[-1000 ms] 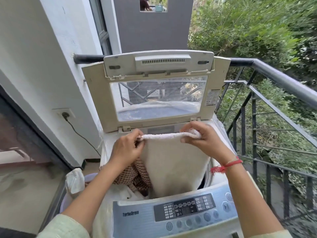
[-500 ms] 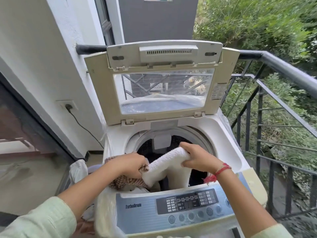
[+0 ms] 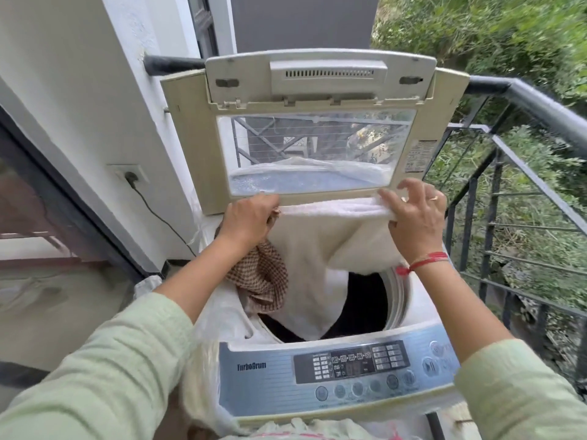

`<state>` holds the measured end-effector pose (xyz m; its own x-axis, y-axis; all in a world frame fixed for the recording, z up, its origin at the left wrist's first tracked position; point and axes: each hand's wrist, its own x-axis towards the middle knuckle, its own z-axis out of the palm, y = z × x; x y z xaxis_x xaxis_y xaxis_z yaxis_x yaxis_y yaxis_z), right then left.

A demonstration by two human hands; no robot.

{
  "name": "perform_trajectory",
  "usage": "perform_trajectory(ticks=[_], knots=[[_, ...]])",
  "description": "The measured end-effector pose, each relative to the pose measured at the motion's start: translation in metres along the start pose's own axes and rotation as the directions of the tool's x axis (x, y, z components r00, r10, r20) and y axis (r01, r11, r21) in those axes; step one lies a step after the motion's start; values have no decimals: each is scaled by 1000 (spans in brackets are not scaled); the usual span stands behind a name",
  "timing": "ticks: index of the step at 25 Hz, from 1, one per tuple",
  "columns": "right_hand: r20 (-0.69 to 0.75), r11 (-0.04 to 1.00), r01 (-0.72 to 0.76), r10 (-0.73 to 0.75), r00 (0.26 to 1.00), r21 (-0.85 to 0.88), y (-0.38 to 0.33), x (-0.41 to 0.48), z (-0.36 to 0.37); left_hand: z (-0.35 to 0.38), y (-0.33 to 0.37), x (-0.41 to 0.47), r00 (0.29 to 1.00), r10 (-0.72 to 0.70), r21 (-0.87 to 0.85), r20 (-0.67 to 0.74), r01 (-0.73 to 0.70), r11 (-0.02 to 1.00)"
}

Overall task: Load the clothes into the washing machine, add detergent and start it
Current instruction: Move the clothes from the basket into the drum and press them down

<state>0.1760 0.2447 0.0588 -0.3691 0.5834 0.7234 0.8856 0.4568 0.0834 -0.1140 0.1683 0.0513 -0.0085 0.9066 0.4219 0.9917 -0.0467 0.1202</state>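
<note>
A top-loading washing machine [image 3: 422, 312] stands in front of me with its lid [image 3: 320, 90] raised upright and its dark drum [image 3: 365, 300] open. A white towel [image 3: 317, 255] hangs over the drum, stretched by its top edge between both hands. My left hand [image 3: 251, 220] grips its left corner together with a brown checked cloth [image 3: 263, 281] that dangles at the drum's left rim. My right hand [image 3: 416, 217] pinches the right corner with thumb and fingers, the other fingers spread. The control panel [image 3: 349, 363] is below, near me.
A white wall with a socket and plugged cable [image 3: 130, 177] is on the left. Black balcony railing [image 3: 524, 100] runs along the right, with greenery beyond. A plastic cover [image 3: 203, 392] drapes the machine's left side, and pale fabric [image 3: 301, 431] lies at the bottom edge.
Half a second ago both hands were low in the drum mouth with the towel bunched. Now they have lifted it up in front of the lid and spread it wide again.
</note>
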Motion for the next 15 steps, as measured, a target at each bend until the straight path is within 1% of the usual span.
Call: perform_trajectory(ticks=[1,2,3,4,5,6,7,8,9,10,12,13,14,15], knots=[[-52,997,83,-83,995,4,4,-7,-1,1,1,-9,995,87,10,-39,-86,996],[-58,984,175,-174,983,26,4,-19,2,7,2,-23,986,163,18,-21,-162,987],[14,958,274,-276,961,81,0,-37,5,15,2,-41,978,206,2,40,-206,979],[203,914,356,-392,897,195,-7,-56,9,22,0,-57,968,207,-10,141,-208,978],[483,871,349,-484,730,345,-15,-74,14,28,-3,-70,953,177,-19,244,-178,984],[765,879,230,-476,434,417,-24,-86,13,33,-8,-79,937,133,-27,324,-131,991],[911,920,90,-390,137,381,-32,-95,13,36,-12,-84,931,99,-50,353,-87,995],[949,950,-12,-313,-47,313,-36,-96,13,38,-17,-88,940,84,-89,329,-58,994],[954,957,-99,-283,-100,274,-41,-93,14,37,-19,-90,958,87,-146,274,-48,988],[954,942,-173,-298,-38,288,-45,-87,15,33,-19,-91,976,97,-230,194,-51,972],[912,886,-262,-317,262,383,-59,-75,23,21,-12,-95,991,135,-442,-4,-123,888],[862,849,-290,-313,398,442,-71,-71,26,14,-6,-97,980,165,-493,-110,-198,847],[813,804,-309,-330,479,509,-86,-68,28,7,-1,-100,958,195,-482,-212,-276,832],[768,769,-301,-354,534,564,-102,-65,30,-1,5,-103,929,230,-438,-291,-343,831]])
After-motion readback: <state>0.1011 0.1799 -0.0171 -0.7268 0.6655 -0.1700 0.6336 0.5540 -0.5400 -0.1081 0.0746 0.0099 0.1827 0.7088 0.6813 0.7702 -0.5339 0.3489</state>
